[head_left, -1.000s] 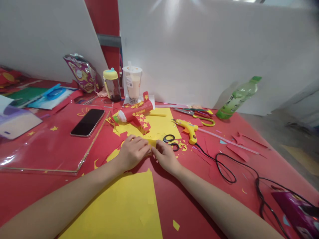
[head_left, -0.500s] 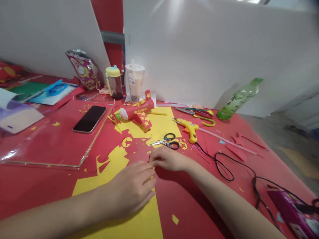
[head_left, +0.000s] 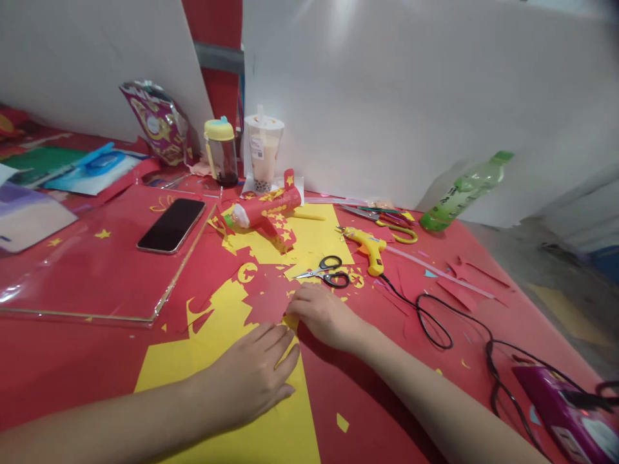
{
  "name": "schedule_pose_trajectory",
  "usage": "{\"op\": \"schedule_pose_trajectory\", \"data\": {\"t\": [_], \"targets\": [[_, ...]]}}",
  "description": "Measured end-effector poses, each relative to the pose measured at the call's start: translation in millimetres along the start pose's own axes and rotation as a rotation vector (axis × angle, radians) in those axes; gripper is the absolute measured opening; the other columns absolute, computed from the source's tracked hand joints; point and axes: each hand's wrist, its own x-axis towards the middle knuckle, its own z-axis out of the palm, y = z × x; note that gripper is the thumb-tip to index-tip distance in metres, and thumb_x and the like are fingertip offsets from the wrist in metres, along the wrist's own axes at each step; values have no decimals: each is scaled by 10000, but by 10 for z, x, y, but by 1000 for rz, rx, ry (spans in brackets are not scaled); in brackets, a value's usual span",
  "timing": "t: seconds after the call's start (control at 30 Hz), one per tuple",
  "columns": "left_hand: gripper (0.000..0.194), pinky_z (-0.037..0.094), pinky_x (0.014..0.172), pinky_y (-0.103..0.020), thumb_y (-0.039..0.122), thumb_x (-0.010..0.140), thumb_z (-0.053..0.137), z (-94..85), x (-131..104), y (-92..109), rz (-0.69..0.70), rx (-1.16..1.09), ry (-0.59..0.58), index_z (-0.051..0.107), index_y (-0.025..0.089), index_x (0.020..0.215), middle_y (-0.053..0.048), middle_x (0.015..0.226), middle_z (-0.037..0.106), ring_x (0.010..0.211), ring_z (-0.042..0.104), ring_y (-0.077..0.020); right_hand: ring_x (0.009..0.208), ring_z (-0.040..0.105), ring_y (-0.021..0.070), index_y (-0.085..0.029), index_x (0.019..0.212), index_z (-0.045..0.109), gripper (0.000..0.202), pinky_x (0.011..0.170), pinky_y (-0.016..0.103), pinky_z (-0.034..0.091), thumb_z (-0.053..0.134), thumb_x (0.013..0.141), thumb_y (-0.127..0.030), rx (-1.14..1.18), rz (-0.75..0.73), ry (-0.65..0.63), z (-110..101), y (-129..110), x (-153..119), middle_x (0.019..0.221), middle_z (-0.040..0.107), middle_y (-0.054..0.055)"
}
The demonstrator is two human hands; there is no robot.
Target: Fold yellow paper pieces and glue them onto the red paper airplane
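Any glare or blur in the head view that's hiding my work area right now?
Head view: glare streaks the white board behind and the clear sheet at left; the edges are smeared and stretched, as at the green bottle. Left hand, right hand and yellow paper are evenly lit and sharp.

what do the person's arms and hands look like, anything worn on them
Both forearms are bare as far as the view shows, with no sleeves in sight. The left hand and right hand wear no gloves, and no rings, watch or bracelets can be seen.
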Motion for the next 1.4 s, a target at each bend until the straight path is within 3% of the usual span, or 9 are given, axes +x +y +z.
{"op": "schedule_pose_trajectory", "data": {"t": [0.13,0.23,0.37,0.57,0.67,1.0,1.4], "targets": [[389,384,863,-420,378,802,468,25,-18,33,-16,20,-23,559,83,1039,-180,1042,612,969,548,-297,726,509,165,-148,783,630,238,716,318,364,400,822,-100,-139,-19,57,6,-96,-114,733,624,63],[400,364,879,-418,381,809,456,25,-17,45,-17,19,-20,551,81,1056,-187,1053,607,995,536,-299,875,524,211,-126,1002,587,270,802,383,367,392,819,-94,-208,7,64,49,-186,-236,892,646,110],[427,366,867,-414,396,803,460,11,-7,59,-22,19,-25,515,85,1091,-207,1063,594,994,538,-292,1121,445,229,-93,1168,496,401,939,425,332,361,792,-66,-263,50,25,142,-298,-392,1179,549,144],[390,374,858,-419,391,772,509,22,-17,72,-27,18,0,528,101,1034,-197,1026,614,972,553,-299,1266,280,238,-54,1269,386,505,1006,434,294,356,765,-81,-265,89,-56,209,-403,-488,1332,387,150],[389,385,847,-415,409,746,537,18,-15,73,-28,36,18,547,108,992,-188,1001,628,946,567,-300,1284,238,237,-73,1273,388,478,1019,439,272,356,799,-129,-276,90,-71,216,-424,-499,1354,356,129],[389,355,854,-427,408,753,533,30,-15,72,-24,34,-12,547,99,988,-197,1008,620,945,562,-307,1230,339,272,-53,1245,427,456,985,459,307,351,811,-170,-321,98,-23,199,-529,-528,1303,425,155],[380,335,864,-446,426,797,465,61,-37,69,42,120,18,525,98,978,-187,973,634,931,568,-304,1272,250,273,-30,1291,346,500,996,483,278,324,799,-114,-303,131,-132,203,-543,-512,1355,343,157]]}}
